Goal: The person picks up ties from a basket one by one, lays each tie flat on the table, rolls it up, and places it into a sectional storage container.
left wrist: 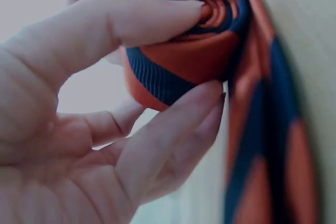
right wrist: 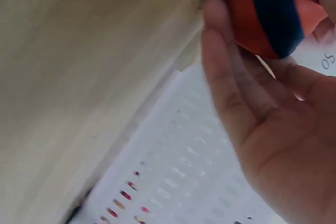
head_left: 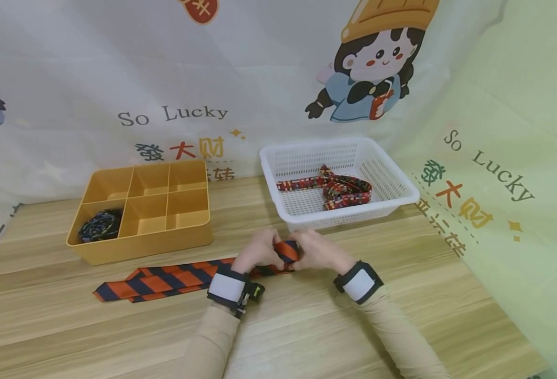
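Observation:
An orange and navy striped necktie (head_left: 164, 281) lies partly flat along the table, its pointed end at the left. Its other end is wound into a roll (head_left: 287, 251), held between both hands. My left hand (head_left: 261, 250) grips the roll from the left; in the left wrist view the thumb lies on the coiled end and the fingers (left wrist: 173, 135) curl beneath. From the right, my right hand (head_left: 318, 251) holds the same roll, its fingers (right wrist: 223, 61) bent round the side in the right wrist view. Part of the tie passes behind the left wrist.
At the back left stands a yellow six-compartment box (head_left: 141, 250), with a dark rolled tie (head_left: 100, 225) in its front left compartment. A white perforated basket (head_left: 344, 218) at the back right holds red patterned ties (head_left: 346, 192). All stand on a wood-grain table (head_left: 306, 326) before a printed cloth.

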Available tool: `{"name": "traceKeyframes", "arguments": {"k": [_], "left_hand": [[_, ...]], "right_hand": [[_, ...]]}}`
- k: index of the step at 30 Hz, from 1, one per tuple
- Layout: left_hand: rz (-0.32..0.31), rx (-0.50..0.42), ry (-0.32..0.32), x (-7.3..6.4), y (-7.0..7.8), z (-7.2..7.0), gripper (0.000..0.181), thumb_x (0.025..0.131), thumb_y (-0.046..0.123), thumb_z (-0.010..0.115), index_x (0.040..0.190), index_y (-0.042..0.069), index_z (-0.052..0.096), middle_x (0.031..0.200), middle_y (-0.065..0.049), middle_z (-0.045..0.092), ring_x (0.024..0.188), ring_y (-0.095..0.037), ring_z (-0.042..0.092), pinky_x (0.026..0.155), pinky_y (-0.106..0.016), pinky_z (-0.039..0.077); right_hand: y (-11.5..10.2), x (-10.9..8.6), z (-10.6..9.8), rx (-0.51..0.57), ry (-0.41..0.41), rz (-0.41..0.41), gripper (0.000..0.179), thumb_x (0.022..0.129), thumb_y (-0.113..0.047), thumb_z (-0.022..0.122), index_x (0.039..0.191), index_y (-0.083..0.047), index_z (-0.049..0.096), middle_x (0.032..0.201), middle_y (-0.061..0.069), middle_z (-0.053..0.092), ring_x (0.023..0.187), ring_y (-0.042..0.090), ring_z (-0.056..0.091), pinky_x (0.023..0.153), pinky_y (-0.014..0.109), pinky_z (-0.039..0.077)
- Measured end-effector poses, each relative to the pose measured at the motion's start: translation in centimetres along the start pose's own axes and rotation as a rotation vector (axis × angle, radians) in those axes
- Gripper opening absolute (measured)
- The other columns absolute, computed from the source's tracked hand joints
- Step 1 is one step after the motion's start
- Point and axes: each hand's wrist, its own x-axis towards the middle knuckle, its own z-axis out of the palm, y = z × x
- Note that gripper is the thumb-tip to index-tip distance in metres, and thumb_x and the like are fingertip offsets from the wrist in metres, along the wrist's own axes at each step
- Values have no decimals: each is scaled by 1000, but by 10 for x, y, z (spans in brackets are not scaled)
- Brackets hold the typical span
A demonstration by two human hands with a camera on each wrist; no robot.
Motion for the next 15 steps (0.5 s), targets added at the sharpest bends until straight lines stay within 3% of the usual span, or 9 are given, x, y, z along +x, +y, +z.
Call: {"name": "traceKeyframes", "arguments": {"k": [3,10,15], "left_hand": [[-18,-21,-13,0,-3,0,37,53,-3,84,77,2,56,82,-8,60,73,-17,51,60,-20,40],[19,124,-84,-6,10,-5,43,61,12,87,92,4,59,92,-9,65,80,-18,56,68,-23,43],[39,125,-76,-8,13,-8,38,65,15,85,93,3,62,88,-7,66,76,-15,54,65,-21,41]], "right_hand": [[1,1,0,5,-4,-3,30,68,-15,80,90,-3,62,81,3,62,71,9,51,63,18,43],[-2,0,-1,-47,14,-39,32,67,-11,80,93,-2,65,87,6,67,76,12,57,67,21,47],[-4,0,-1,-31,11,-41,33,67,-9,80,94,-2,64,86,7,67,74,11,58,64,18,47]]}}
